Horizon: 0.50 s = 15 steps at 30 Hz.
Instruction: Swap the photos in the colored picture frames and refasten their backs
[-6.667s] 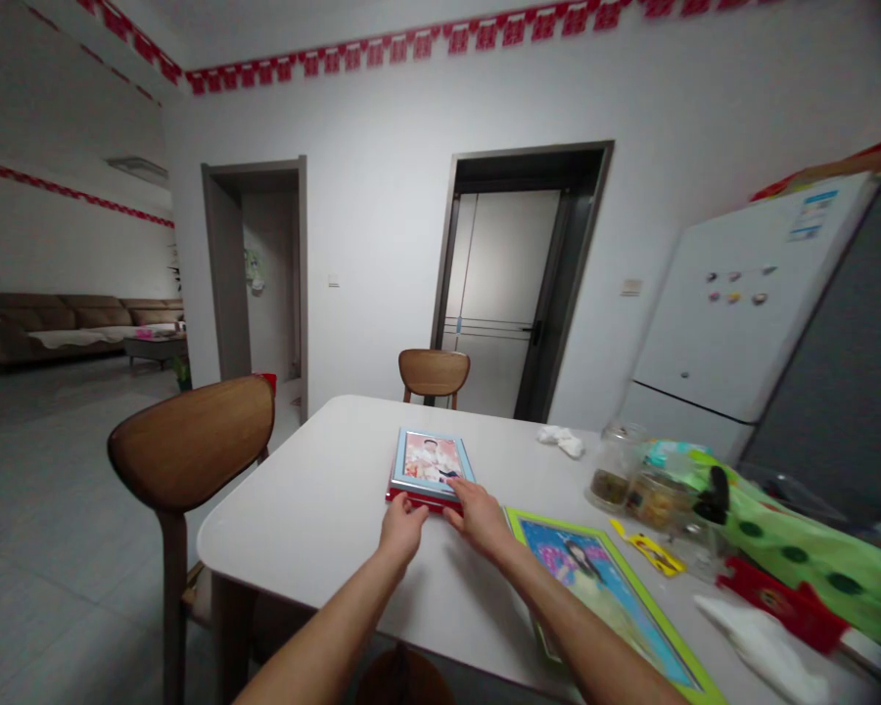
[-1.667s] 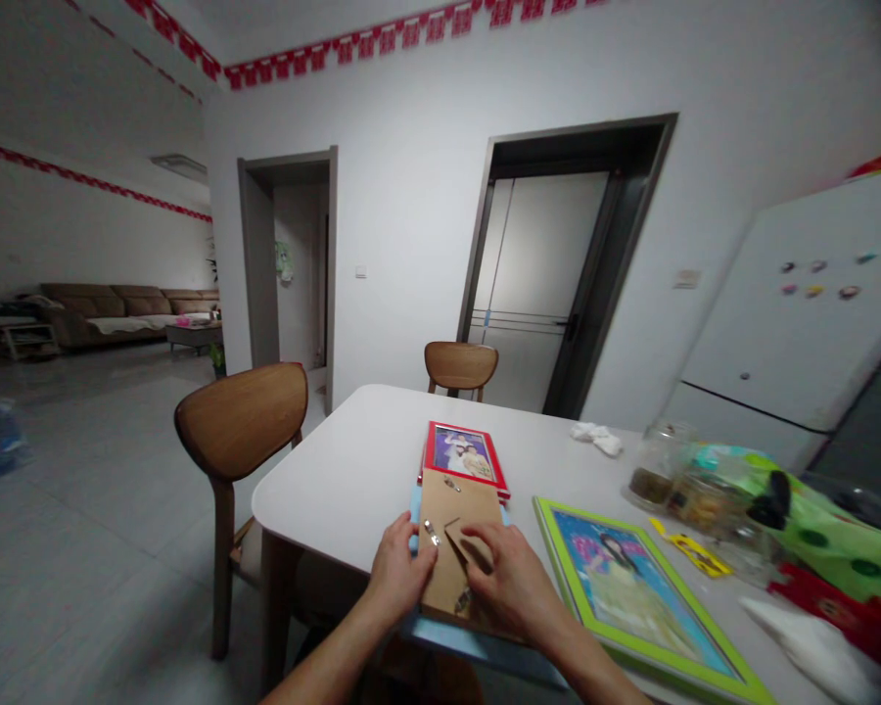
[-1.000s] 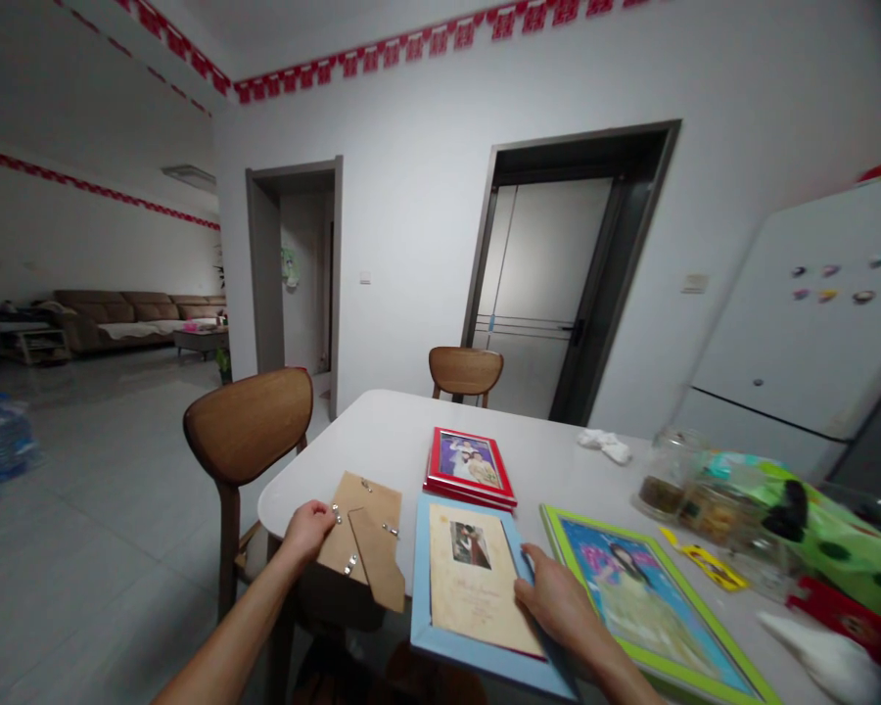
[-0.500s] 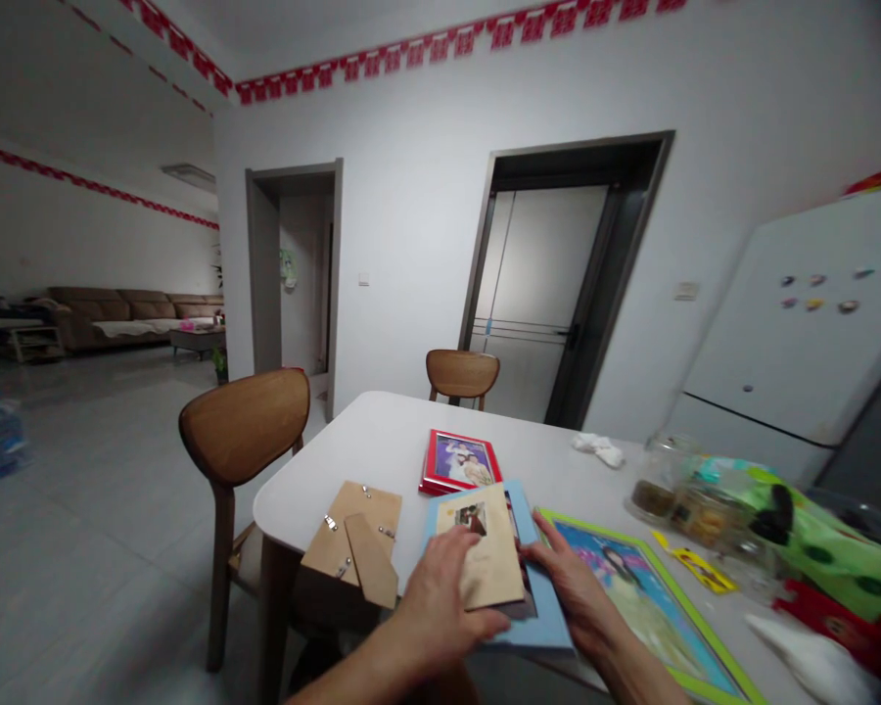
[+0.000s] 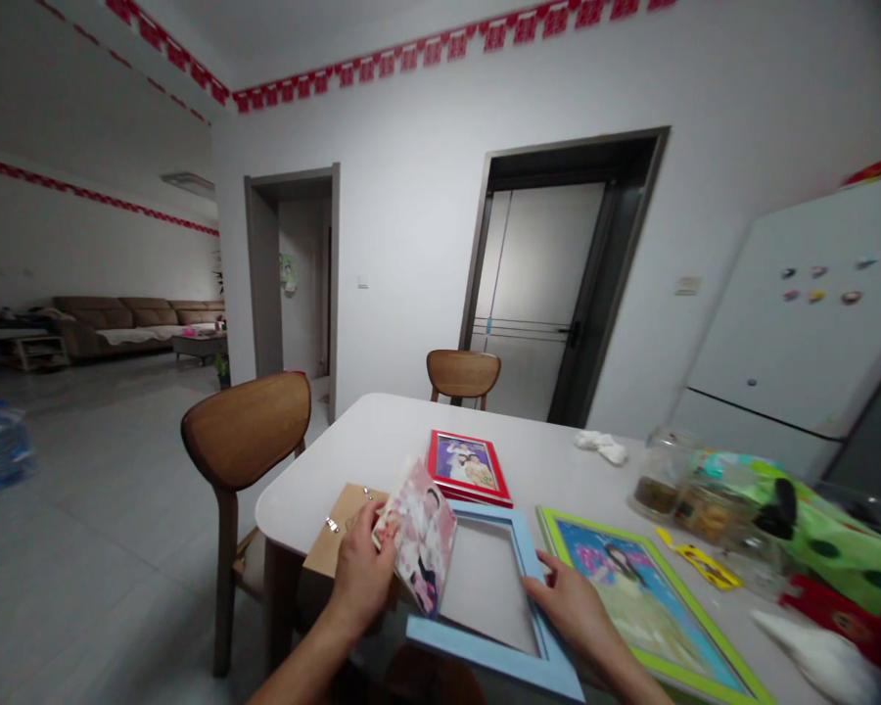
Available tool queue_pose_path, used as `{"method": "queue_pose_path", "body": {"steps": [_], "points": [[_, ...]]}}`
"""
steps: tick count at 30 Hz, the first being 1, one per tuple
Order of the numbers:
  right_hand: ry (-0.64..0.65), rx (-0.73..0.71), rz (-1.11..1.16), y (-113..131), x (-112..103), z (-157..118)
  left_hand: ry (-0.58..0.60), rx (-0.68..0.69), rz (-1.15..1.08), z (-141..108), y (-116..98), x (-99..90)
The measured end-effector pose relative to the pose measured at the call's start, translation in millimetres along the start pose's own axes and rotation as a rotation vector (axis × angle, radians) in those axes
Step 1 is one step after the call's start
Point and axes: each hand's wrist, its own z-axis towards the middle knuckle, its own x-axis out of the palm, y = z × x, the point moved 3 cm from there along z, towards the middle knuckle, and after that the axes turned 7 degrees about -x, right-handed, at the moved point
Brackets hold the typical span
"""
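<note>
My left hand [image 5: 367, 558] is closed on a photo print [image 5: 420, 539] with a pink and white picture, raised and tilted over the left side of a light blue picture frame [image 5: 485, 641]. The frame's opening is bare, and a pale grey surface shows through it. My right hand [image 5: 569, 597] grips the frame's right side. A brown backing board [image 5: 336, 524] with metal clips lies partly hidden behind my left hand. Just beyond the blue frame lies a red picture frame [image 5: 470, 465]. To the right is a lime green picture frame [image 5: 653, 607] holding a portrait.
Glass jars [image 5: 661, 480], a green bag [image 5: 829, 534], a yellow packet [image 5: 709, 566] and crumpled white tissue [image 5: 600, 446] are on the right of the white table [image 5: 367, 441]. Wooden chairs [image 5: 254, 431] stand at its left and far sides.
My left hand has moved left, lifting the photo print out of the blue frame and turning its picture into view. My right hand stays on the frame, which has shifted slightly.
</note>
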Motion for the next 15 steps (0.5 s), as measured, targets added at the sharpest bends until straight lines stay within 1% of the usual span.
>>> {"method": "queue_pose_path", "body": {"steps": [3,6,8,12,15], "points": [[0.03,-0.071,-0.196,-4.5,6.9,1.8,0.042,-0.125,0.064,-4.9,31.0,-6.1],[0.034,-0.132,-0.318,-4.2,10.0,1.2,0.097,-0.167,0.212,-13.7,46.4,-7.3],[0.041,-0.167,-0.376,-4.0,10.9,-0.2,0.119,-0.149,0.327,-18.4,48.8,-7.8],[0.049,-0.212,-0.451,-4.9,11.6,-3.3,0.115,-0.026,0.509,-23.1,42.8,-10.3],[-0.001,-0.244,-0.457,-2.1,10.2,-4.1,0.121,0.055,0.575,-26.0,35.9,-11.1]]}}
